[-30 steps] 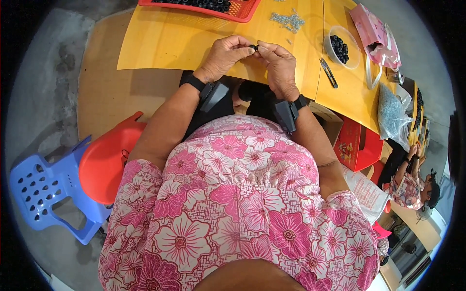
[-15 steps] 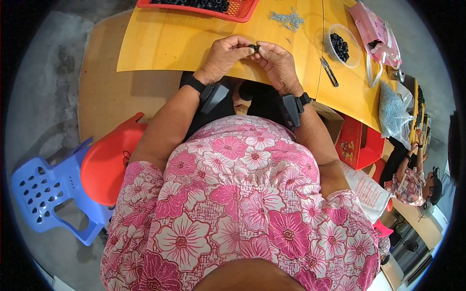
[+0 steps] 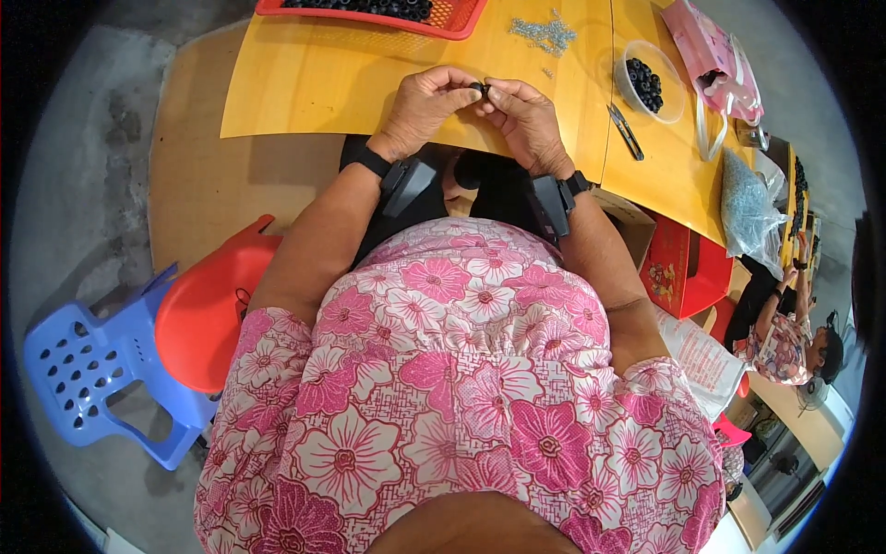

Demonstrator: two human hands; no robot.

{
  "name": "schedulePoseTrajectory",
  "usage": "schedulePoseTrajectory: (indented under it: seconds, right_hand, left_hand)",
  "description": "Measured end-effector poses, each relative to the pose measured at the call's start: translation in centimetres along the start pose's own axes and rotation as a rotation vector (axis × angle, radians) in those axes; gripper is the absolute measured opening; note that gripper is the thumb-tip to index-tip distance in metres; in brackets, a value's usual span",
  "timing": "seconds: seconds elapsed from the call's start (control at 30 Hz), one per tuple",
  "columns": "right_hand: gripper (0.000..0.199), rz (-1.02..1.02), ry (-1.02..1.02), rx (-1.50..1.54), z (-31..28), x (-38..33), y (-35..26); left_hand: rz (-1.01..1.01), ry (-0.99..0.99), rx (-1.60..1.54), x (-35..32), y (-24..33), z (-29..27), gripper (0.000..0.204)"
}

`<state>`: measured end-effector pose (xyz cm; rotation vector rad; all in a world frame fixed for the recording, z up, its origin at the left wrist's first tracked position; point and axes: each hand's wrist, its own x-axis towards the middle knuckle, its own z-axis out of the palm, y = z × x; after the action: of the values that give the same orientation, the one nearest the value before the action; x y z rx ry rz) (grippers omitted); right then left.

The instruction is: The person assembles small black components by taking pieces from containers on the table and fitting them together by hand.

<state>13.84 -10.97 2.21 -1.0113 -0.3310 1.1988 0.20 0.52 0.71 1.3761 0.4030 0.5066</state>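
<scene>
A small black part (image 3: 481, 89) is pinched between the fingertips of both hands, just above the near edge of a yellow table (image 3: 305, 78). My left hand (image 3: 426, 103) grips it from the left and my right hand (image 3: 522, 116) from the right. Both wrists wear black bands with devices. A red tray (image 3: 443, 20) of black parts lies at the table's far edge. A pile of small silvery pieces (image 3: 546, 35) lies beyond my hands. To the right stands a clear bowl (image 3: 648, 85) with black parts.
A dark tool (image 3: 625, 131) lies right of my hands, near a pink bag (image 3: 715, 55) and a clear bag of pieces (image 3: 746, 208). A red box (image 3: 683, 268) sits under the table. A red stool (image 3: 208, 314) and blue chair (image 3: 88, 369) stand left. Another person (image 3: 784, 342) sits far right.
Both hands stay together on the small black part; the fingers have shifted only slightly.
</scene>
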Motion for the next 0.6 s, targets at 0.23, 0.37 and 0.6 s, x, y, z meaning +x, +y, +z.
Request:
schedulePoseTrajectory:
  seconds: [0.23,0.37,0.6]
  right_hand:
    - [0.015,0.043,-0.082,0.017,-0.47,0.41,-0.4]
    - [0.015,0.11,-0.1,-0.009,-0.62,0.67,-0.85]
    - [0.018,0.069,-0.089,-0.047,-0.37,0.62,-0.5]
  left_hand:
    - [0.012,-0.008,-0.002,0.31,-0.77,-0.16,0.018]
    - [-0.039,-0.007,0.018,0.1,0.0,-0.15,0.019]
    - [-0.061,-0.013,-0.057,0.19,-0.17,-0.37,0.021]
